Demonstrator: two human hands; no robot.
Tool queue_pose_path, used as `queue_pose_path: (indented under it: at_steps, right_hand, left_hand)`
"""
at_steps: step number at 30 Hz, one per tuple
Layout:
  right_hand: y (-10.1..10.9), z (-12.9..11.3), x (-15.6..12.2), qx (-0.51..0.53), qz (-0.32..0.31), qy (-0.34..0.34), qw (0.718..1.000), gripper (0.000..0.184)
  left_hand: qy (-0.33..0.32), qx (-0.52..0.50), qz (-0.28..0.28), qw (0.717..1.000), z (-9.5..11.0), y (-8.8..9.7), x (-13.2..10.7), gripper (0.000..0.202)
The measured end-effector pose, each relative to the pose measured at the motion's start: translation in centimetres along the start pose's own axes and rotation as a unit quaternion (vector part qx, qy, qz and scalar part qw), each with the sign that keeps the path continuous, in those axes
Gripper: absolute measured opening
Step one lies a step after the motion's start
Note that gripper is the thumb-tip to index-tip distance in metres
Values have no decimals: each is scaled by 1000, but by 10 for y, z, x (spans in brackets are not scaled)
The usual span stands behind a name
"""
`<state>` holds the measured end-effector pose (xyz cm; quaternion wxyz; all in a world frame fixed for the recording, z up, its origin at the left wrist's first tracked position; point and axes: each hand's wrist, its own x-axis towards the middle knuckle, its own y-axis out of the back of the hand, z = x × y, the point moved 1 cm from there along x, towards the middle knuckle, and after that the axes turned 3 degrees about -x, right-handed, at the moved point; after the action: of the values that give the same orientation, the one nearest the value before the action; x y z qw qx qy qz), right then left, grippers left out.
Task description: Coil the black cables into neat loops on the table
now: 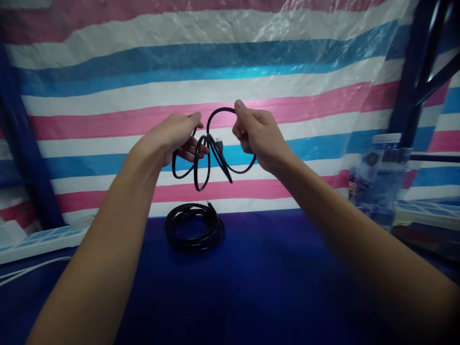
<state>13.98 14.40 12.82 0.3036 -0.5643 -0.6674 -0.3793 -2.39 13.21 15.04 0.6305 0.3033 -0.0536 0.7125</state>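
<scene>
A thin black cable (203, 163) with several loops hangs in the air between my two hands. My left hand (181, 136) has one loop pinched at the thumb, its lower fingers curled behind the strands. My right hand (257, 132) is closed on the loop's other side, thumb up. Among the strands a connector (219, 144) with a light metal tip shows, USB-like in shape. Below, a second black cable (174, 243) lies coiled in a ring on the dark blue tabletop (251, 278); a plug (211, 207) sticks up at its upper right.
A striped plastic sheet (273, 115) hangs behind the table. At right stands a large clear bottle (383, 179) with a white cap, near a dark blue metal post (409, 110). White cords (32, 271) and a white-edged panel (46, 243) lie at left.
</scene>
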Motion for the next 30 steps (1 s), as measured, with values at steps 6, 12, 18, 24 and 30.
queue_pose_path:
  at_steps: [6, 12, 18, 24, 30]
  right_hand:
    - [-9, 0, -3, -196, -59, 149, 968, 34]
    - [-13, -1, -2, -123, -146, 48, 980, 23]
    - [-5, 1, -2, 5, -135, -83, 987, 6]
    - [2, -3, -1, 84, -70, -138, 984, 11]
    - [3, -3, 1, -76, -41, -79, 993, 28]
  left_hand:
    - [-66, -151, -34, 986, 8, -12, -4, 13]
    - [-70, -165, -26, 983, 13, -13, -12, 37]
    - [-108, -125, -85, 983, 9, -15, -9, 53]
    - [-137, -104, -66, 983, 7, -11, -8, 51]
    - [-140, -137, -58, 979, 6, -13, -5, 35]
